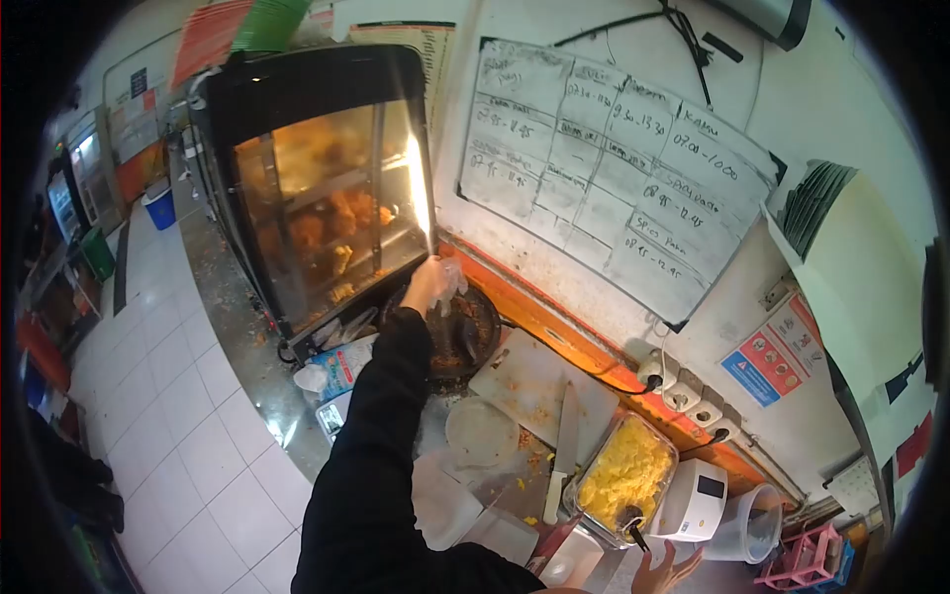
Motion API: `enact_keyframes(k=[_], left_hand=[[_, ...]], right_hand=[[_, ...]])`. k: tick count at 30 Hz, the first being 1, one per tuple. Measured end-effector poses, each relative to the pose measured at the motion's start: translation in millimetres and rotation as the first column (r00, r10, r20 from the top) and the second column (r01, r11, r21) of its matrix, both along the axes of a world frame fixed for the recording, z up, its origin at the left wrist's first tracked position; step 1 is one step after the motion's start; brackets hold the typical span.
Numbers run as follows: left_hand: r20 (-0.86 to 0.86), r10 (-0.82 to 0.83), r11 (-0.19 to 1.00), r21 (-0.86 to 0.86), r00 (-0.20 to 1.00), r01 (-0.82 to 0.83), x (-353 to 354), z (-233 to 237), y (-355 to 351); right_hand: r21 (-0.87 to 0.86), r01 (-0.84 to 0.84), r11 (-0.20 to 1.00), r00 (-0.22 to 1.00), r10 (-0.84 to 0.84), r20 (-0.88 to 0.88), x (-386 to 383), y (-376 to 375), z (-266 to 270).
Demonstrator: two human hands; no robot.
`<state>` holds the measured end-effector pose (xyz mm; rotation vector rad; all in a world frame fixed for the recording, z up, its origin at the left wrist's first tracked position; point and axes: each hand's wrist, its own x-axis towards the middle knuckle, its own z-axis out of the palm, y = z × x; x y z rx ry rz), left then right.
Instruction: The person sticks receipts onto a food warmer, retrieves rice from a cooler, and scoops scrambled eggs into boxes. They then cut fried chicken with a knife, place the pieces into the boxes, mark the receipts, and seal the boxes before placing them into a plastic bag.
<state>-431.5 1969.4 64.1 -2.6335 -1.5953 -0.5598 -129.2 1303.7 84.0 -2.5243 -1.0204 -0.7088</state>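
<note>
My left hand (427, 284), in a black sleeve, reaches to the lower right corner of the lit glass food cabinet (317, 198). Its fingers look closed, with clear plastic like a glove at them; what they grip is unclear. Just below is a dark round mortar (480, 342) with reddish residue and a dark pestle. Fried pieces (322, 223) sit inside the cabinet. At the bottom edge, my right hand (665, 574) is open with fingers spread, holding nothing, beside a glass tray of yellow food (623, 475) with a dark-handled utensil in it.
A cutting board (524, 381) bears a white-handled knife (564, 445). A round translucent lid (481, 432) and pale containers (442, 495) lie nearer me. Right of the tray are a white device (693, 500), a clear tub (747, 523) and a pink basket (807, 556). Sockets (681, 398) line the wall.
</note>
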Motion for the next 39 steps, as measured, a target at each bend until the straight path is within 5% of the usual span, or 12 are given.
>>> enact_keyframes(k=[1, 5, 7, 9, 14, 16, 21, 27, 31, 33, 34, 39], left_hand=[[0.263, 0.233, 0.95, -0.268, 0.936, -0.161, -2, 19, -12], [0.385, -0.135, 0.99, 0.01, 0.913, 0.142, 2, 62, -16], [0.673, -0.243, 0.789, -0.282, 0.698, 0.546, 13, 112, -29], [0.728, -0.604, 0.538, 0.073, 0.324, 0.84, 30, 158, -64], [0.995, -0.012, 0.24, -0.097, 0.103, 0.966, 49, 240, -191], [0.994, 0.074, 0.096, -0.091, 0.084, 0.991, 60, 262, -252], [0.952, 0.298, -0.2, -0.011, 0.071, 0.98, 91, 254, -350], [0.926, -0.073, 0.124, -0.359, 0.37, 0.925, 94, 224, -419], [0.989, -0.037, -0.276, -0.145, 0.141, 0.95, 100, 146, -426], [0.994, 0.077, -0.47, -0.029, 0.074, 0.882, 114, 96, -435], [0.863, 0.111, -0.063, -0.489, 0.493, 0.87, 115, 129, -478], [0.832, 0.313, -0.049, -0.468, 0.459, 0.882, 126, 142, -561]], right_hand=[[-0.012, 0.012, 1.0, 1.0, -0.012, -0.004, -7, 9, 9], [0.148, 0.03, 0.989, 0.999, -0.032, 0.011, -35, 39, 31], [0.116, -0.156, 0.981, 0.987, 0.159, -0.02, -46, 58, 61], [0.191, -0.277, 0.942, 0.945, 0.303, -0.121, -51, 81, 85], [0.476, -0.587, 0.655, 0.676, 0.72, -0.157, -41, 138, 144], [0.913, -0.159, 0.377, 0.197, 0.918, -0.345, -32, 173, 140], [0.955, 0.231, 0.183, -0.576, 0.817, -0.017, -58, 221, 125], [0.901, 0.431, 0.051, -0.766, 0.548, 0.335, -72, 133, 127], [0.903, 0.426, 0.061, -0.746, 0.588, 0.312, -83, 70, 132], [0.949, 0.237, -0.206, -0.66, 0.683, 0.313, -78, 56, 131], [0.937, 0.326, -0.125, -0.544, 0.786, 0.294, -77, 46, 129], [0.843, 0.515, -0.157, -0.406, 0.821, 0.401, -63, 4, 128]])
